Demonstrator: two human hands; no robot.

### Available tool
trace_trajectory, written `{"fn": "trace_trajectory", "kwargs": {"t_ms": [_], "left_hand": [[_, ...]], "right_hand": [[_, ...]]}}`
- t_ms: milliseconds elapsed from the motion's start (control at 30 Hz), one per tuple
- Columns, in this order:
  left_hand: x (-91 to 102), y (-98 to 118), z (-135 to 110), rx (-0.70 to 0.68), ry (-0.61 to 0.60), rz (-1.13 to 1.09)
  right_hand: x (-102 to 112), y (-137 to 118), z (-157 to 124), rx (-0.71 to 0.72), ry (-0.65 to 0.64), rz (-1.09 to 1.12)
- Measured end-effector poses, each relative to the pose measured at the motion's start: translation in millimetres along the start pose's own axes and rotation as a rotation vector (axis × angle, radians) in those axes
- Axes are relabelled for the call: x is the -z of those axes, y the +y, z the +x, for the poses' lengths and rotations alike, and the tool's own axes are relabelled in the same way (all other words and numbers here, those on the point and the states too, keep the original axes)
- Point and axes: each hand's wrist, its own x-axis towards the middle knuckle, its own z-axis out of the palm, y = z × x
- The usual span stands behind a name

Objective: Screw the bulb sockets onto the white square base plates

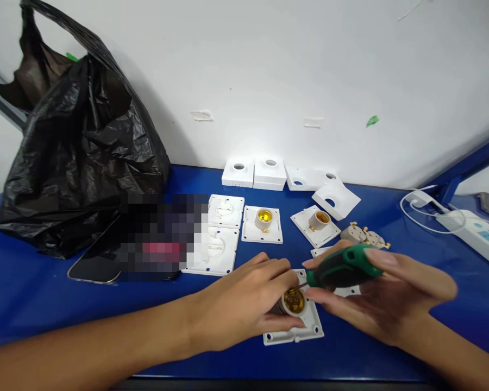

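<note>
My left hand is closed around a lamp socket with a brass threaded inside, seated on a square white base plate. A screwdriver with a green and black handle is gripped in my right hand. Its thin shaft points left and dips at the socket's rim; the tip is hidden near my left fingers. Behind my hands, one white plate carries a socket, and a tilted plate carries another socket. Loose round ceramic pieces with brass tabs lie by my right hand.
White square covers with round holes line the wall, one cover leaning askew. Bare base plates lie left of centre beside a phone. A black plastic bag stands at left; a power strip with white cable is at right.
</note>
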Motion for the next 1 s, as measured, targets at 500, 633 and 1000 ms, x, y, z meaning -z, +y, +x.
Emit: {"fn": "trace_trajectory", "kwargs": {"t_ms": [500, 633, 1000], "left_hand": [[0.9, 0.6, 0.1, -0.008, 0.016, 0.011], [1.5, 0.8, -0.3, -0.007, 0.019, -0.013], [0.3, 0.9, -1.1, 0.119, 0.088, 0.045]], "right_hand": [[-0.6, -5.8, 8.4, 0.077, -0.086, 0.079], [-2.4, 0.1, 3.7, 0.111, 0.080, -0.016], [8.6, 11.3, 31.1, -0.140, 0.520, 0.119]]}}
